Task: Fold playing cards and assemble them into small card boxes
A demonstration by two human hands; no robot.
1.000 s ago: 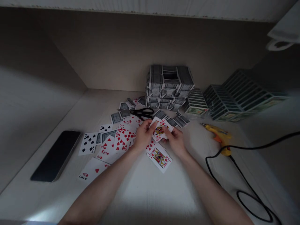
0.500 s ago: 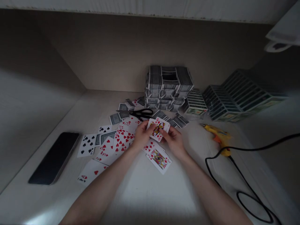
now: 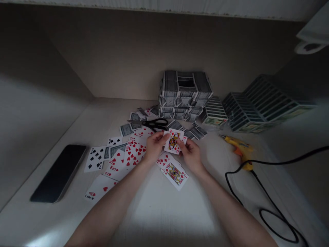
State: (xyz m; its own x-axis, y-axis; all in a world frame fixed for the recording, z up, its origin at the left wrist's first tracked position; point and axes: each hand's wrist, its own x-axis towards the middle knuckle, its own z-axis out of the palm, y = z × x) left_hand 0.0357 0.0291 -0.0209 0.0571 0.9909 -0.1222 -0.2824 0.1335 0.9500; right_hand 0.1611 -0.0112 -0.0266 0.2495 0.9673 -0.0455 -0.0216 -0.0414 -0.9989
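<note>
Between my two hands is a small fan of playing cards, with the queen of diamonds (image 3: 174, 141) face up in front and a king's corner showing at its right. My left hand (image 3: 156, 145) is closed on the left edge, thumb on top. My right hand (image 3: 190, 154) pinches the right side, its thumb over the card face. Just below them a jack of diamonds (image 3: 175, 175) lies face up, overlapping the ten of diamonds (image 3: 163, 159). Spread to the left are several heart cards (image 3: 135, 152), plus a seven of spades (image 3: 94, 159) and an eight of spades (image 3: 114, 141).
Black-handled scissors (image 3: 155, 123) lie on face-down cards beyond my hands. A boxy structure of folded cards (image 3: 185, 94) stands against the back wall, beside stacked card boxes (image 3: 246, 111). A yellow glue gun (image 3: 239, 145) with a black cord is at right, a phone (image 3: 59, 173) at left.
The queen of diamonds has straightened and shifted slightly right in my fingers, and the king's corner now shows at its right. The cards on the table have stayed put.
</note>
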